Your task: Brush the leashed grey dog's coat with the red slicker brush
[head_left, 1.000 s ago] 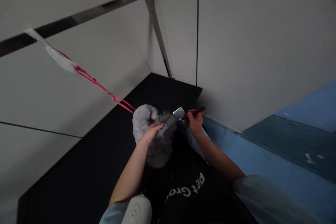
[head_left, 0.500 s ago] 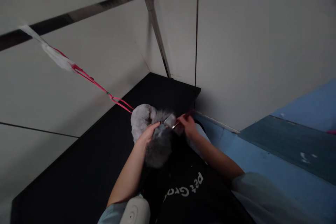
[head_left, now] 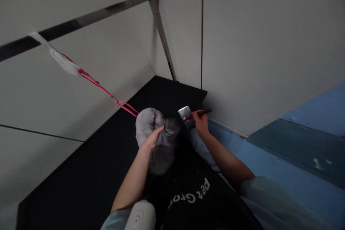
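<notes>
A small fluffy grey dog [head_left: 147, 124], its face hidden from me, is on the black table [head_left: 107, 158] close to my apron. My left hand [head_left: 154, 138] is closed on its coat, the thumb lying along darker, longer fur; whether a leg is inside the grip, I cannot tell. My right hand [head_left: 201, 124] grips the dark red handle of a slicker brush [head_left: 184, 112]. The brush's silvery flat head points toward the dog but is apart from the fur. A pink cord loop [head_left: 125, 106] runs from the dog up to the left.
A metal grooming arm [head_left: 94, 16] crosses above the table, with a white wrapping [head_left: 63, 61] tied to it and to the cord. Pale wall panels stand behind. A white device [head_left: 141, 215] is near my left elbow. Blue floor [head_left: 269, 165] lies to the right.
My right hand has drawn the slicker brush away from the dog's fur, up and to the right. My left hand stays on the coat. The view has shifted slightly.
</notes>
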Demonstrator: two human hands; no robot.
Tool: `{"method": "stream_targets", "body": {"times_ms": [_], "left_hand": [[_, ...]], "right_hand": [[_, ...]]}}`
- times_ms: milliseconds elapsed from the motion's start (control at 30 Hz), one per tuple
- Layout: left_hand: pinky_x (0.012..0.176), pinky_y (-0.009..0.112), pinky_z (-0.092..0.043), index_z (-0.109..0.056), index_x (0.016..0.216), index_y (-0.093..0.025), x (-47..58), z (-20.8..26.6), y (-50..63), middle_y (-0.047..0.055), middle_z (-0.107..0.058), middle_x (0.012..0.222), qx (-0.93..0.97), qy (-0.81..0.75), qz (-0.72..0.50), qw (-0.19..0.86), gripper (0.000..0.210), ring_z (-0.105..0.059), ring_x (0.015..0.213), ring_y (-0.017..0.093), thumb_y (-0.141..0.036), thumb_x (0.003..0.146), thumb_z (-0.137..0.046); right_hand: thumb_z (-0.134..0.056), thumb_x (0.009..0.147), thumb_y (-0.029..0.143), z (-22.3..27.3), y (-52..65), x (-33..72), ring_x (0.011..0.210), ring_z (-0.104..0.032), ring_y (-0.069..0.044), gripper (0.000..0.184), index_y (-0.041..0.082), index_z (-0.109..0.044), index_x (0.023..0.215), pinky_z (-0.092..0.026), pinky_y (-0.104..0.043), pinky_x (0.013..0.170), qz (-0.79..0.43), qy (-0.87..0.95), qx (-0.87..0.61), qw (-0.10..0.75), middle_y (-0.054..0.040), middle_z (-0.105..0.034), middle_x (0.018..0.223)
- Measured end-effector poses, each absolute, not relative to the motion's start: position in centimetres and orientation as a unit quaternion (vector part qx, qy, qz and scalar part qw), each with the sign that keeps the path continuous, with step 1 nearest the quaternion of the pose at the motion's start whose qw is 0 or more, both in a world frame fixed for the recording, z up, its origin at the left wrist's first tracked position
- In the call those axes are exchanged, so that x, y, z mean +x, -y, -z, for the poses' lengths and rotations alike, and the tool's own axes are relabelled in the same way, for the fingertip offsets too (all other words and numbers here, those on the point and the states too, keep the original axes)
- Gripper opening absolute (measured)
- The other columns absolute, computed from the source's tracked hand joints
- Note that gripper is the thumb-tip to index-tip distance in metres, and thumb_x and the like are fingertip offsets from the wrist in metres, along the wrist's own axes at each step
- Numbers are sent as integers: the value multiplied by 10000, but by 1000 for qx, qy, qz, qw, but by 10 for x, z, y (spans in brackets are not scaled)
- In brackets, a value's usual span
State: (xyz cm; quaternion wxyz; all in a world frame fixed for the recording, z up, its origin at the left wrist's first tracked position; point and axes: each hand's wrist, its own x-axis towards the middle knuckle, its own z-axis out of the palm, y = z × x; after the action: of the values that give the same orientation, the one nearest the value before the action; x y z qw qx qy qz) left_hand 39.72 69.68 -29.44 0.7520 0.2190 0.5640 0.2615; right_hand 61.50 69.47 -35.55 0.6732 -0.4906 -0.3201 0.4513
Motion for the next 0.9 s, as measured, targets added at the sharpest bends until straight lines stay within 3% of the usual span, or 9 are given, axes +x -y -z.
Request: {"method": "stream_targets", "body": {"times_ms": [133,300,433,667,800,900], "left_hand": [[928,377,-585,-719,1081,-78,403,294,-694,152,-784,838,195,-557,-283,756,448,-756,1009,308,-419,1037,-432],[960,397,-580,-701,1153,-51,405,295,-692,189,-782,918,194,-536,-283,771,517,-744,1049,329,-478,1022,-441],[950,423,-578,-711,1164,-66,400,302,-692,187,-786,926,195,-547,-283,763,514,-740,1042,337,-510,983,-527],[989,398,-563,-688,1226,-80,402,302,-693,176,-791,964,192,-540,-291,766,486,-734,1085,318,-463,1021,-470],[1019,408,-557,-668,1267,-93,403,301,-694,167,-791,972,192,-548,-296,759,471,-735,1101,310,-448,1020,-483],[1018,396,-556,-682,1229,-75,403,302,-694,171,-792,971,205,-554,-300,749,475,-735,1103,307,-444,1030,-460]], "right_hand": [[-772,680,431,355,-689,605,624,-577,-168,270,249,-585,747,-475,-305,612,-564,380,-458,572,31,-618,657],[-726,737,469,361,-691,601,653,-586,-171,268,261,-579,822,-483,-313,636,-488,274,-503,658,32,-619,706],[-774,694,465,372,-690,600,610,-593,-175,283,260,-594,771,-493,-309,590,-548,345,-467,603,30,-645,668],[-773,676,478,380,-699,609,720,-668,-162,363,260,-575,888,-555,-317,705,-505,237,-478,678,20,-715,813],[-816,639,477,383,-696,606,623,-658,-181,383,265,-555,821,-560,-337,609,-596,248,-443,621,22,-702,730],[-811,644,496,383,-700,610,580,-644,-166,414,261,-537,846,-555,-329,586,-574,185,-460,651,41,-692,727]]}}
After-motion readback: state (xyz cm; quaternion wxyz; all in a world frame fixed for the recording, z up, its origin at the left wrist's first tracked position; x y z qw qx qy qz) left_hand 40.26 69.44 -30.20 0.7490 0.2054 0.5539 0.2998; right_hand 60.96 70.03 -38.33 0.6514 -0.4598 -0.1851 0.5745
